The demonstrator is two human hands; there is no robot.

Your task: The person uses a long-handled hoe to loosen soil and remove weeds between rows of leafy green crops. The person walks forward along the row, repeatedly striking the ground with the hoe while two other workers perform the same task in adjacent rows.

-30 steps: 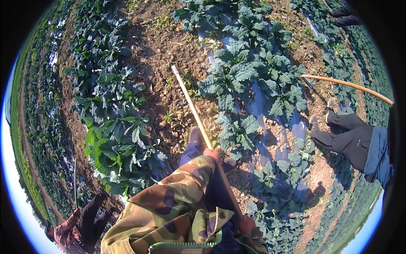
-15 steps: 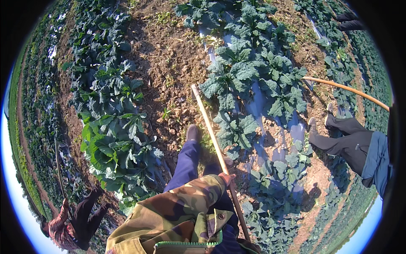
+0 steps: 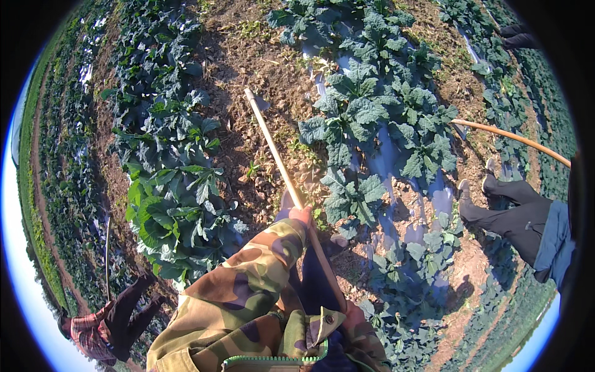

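Observation:
A long pale wooden hoe handle point(image 3: 271, 144) slants from my body out over the bare soil, its far end at a rough strip between two crop rows. My left hand point(image 3: 301, 216), at the end of a camouflage sleeve, is wrapped round the middle of the handle. Lower down, close to my body, my right hand point(image 3: 354, 317) grips the near part of the same handle. A bluish patch beside the far end may be the blade; it is too small to be sure. Leafy kale plants point(image 3: 356, 198) stand just right of the handle.
Another leafy row point(image 3: 158, 226) grows on the left. Plastic film point(image 3: 385, 152) shows between plants on the right. A person in dark trousers point(image 3: 511, 208) stands at the right by another wooden handle point(image 3: 514, 134). At lower left, a person in a checked shirt point(image 3: 90, 328) holds a pole point(image 3: 108, 260).
The handle's far end has swung left and farther out. My left hand has moved forward and left with it, and my right hand has come into view on the near part.

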